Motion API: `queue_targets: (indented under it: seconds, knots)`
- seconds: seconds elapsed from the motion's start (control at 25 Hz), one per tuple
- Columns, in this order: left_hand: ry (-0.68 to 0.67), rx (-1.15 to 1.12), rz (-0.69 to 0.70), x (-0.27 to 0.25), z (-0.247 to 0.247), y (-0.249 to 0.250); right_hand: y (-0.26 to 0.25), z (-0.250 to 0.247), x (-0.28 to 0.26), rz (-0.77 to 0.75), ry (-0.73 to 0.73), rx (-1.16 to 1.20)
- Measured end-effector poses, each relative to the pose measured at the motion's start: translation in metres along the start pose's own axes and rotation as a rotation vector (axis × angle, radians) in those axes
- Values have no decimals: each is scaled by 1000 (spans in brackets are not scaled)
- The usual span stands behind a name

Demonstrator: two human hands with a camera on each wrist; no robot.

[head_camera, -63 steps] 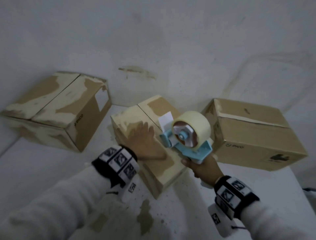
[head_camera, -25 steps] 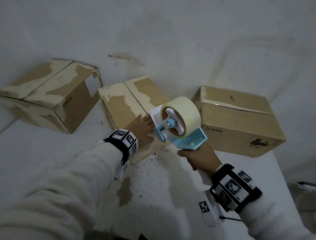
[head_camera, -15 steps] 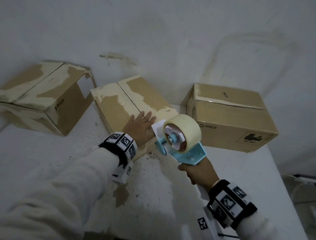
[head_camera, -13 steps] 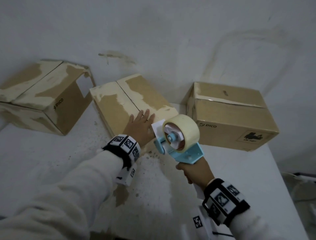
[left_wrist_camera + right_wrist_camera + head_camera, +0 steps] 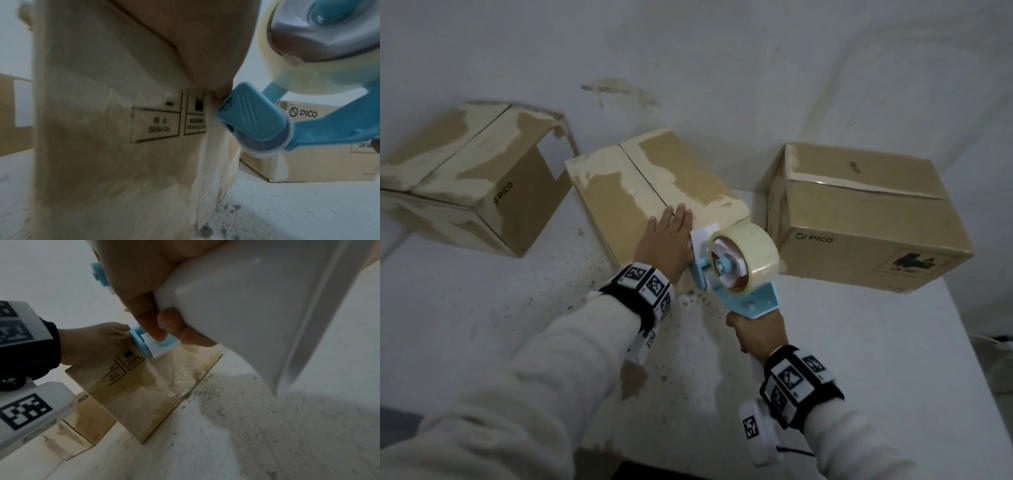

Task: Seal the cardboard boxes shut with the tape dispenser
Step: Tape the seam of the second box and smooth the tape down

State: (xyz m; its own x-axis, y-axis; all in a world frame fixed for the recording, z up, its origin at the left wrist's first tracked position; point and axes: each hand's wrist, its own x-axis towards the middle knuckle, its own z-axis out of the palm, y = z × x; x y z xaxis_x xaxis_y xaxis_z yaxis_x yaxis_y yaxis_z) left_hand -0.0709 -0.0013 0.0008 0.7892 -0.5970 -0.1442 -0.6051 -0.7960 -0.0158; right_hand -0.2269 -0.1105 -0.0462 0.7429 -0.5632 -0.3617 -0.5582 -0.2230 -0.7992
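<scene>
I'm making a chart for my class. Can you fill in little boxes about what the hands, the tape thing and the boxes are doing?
left hand: flat on the middle box, fingers straight
right hand: grips the tape dispenser handle
dispenser front: against the middle box's near end
boxes: three, on a white table
left box: flaps closed
right box: flaps closed

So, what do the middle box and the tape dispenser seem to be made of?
Middle box: brown cardboard, matt, with pale patches where the top layer looks torn off. Tape dispenser: looks like moulded plastic, smooth light blue frame; its handle, gripped by the right hand, looks white. Its roll seems clear glossy tape.
</scene>
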Motion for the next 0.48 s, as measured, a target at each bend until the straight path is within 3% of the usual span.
queue_targets:
  seconds: [0.32, 0.48]
  knots:
    - [-12, -14, -42, 1, -1, 5, -11, -5, -10, -15, -37, -55]
    - [-50, -28, -52, 2, -4, 6, -16, -9, -18, 39, 11, 53]
